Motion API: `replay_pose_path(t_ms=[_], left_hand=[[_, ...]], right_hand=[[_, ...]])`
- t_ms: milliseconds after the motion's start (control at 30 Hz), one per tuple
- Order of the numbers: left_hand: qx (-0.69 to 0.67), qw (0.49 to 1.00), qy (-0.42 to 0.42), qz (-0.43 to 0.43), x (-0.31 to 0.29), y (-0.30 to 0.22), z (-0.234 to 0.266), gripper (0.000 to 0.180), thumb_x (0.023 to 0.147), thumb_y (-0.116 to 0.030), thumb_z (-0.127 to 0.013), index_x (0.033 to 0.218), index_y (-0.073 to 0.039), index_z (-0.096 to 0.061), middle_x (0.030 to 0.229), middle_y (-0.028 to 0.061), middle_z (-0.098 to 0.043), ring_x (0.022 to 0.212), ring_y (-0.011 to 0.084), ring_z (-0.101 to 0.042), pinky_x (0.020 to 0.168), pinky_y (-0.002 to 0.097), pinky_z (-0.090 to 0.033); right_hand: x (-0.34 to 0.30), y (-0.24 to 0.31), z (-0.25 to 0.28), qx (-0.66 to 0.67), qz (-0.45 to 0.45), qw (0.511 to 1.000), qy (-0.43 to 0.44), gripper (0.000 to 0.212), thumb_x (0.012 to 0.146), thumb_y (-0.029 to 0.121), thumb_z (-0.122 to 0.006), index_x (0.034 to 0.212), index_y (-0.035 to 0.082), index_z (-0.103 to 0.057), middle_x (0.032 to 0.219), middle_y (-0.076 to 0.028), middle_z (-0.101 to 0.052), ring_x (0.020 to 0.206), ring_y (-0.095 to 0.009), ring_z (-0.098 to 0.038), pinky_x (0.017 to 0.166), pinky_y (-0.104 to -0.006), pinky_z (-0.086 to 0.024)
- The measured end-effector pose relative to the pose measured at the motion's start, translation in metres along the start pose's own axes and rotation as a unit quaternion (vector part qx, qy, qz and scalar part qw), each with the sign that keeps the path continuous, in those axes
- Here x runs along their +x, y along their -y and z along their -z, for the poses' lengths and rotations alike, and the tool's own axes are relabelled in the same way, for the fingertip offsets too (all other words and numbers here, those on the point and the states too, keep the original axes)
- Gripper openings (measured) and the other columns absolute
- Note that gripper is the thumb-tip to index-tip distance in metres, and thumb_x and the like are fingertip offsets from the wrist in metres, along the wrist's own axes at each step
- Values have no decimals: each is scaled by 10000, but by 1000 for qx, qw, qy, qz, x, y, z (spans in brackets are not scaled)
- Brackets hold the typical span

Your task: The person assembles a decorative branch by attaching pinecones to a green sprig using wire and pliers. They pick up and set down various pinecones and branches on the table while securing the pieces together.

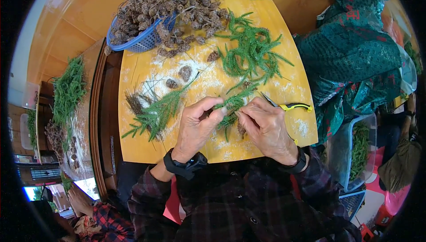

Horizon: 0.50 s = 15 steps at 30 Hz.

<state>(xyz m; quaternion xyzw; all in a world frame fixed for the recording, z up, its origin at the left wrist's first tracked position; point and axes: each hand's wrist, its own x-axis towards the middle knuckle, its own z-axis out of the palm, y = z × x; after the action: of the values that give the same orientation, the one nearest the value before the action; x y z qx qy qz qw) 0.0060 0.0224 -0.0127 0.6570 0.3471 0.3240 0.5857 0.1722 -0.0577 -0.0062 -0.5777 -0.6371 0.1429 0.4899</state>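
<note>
Over the near middle of the yellow table, my left hand pinches a green pine sprig between thumb and fingers. My right hand is closed at the sprig's right side, its thumb and fingertips pressed together against it; any thin piece between them is too small to make out. A brown pine cone shows just below, between the two hands. To the right of my right hand lies a cutting tool with yellow-and-black handles. More green sprigs lie left of my left hand, beside a bundle of thin dark stems.
A blue basket heaped with pine cones stands at the far left, cones spilling beside it. A pile of green sprigs lies at the far right of the table. White flakes are scattered about. Dark green bags stand rightward. Another person's sleeve shows lower left.
</note>
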Motion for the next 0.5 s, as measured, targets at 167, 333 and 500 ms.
replay_pose_path(t_ms=[167,333,500], left_hand=[[32,999,8,30,-5,-3,-3,160,858,-52,-624,995,30,-622,752,-18,-539,667,42,-463,584,210,-390],[64,995,78,-3,-7,-7,-2,119,860,-40,-593,948,36,-615,756,-23,-551,677,43,-453,605,211,-391],[70,985,158,-4,-6,-5,-1,124,872,-64,-541,813,29,-486,664,52,-393,622,99,-378,565,267,-348]], right_hand=[[0,3,1,-23,-4,1000,7,115,748,-54,-677,850,-28,-630,753,-127,-589,640,-286,-592,549,-337,-465],[-3,8,0,-48,14,999,14,137,749,-59,-674,854,-14,-599,754,-118,-573,647,-283,-591,537,-336,-460],[1,9,0,-62,69,996,-5,150,747,-60,-675,844,-3,-575,736,-107,-545,625,-268,-588,511,-320,-444]])
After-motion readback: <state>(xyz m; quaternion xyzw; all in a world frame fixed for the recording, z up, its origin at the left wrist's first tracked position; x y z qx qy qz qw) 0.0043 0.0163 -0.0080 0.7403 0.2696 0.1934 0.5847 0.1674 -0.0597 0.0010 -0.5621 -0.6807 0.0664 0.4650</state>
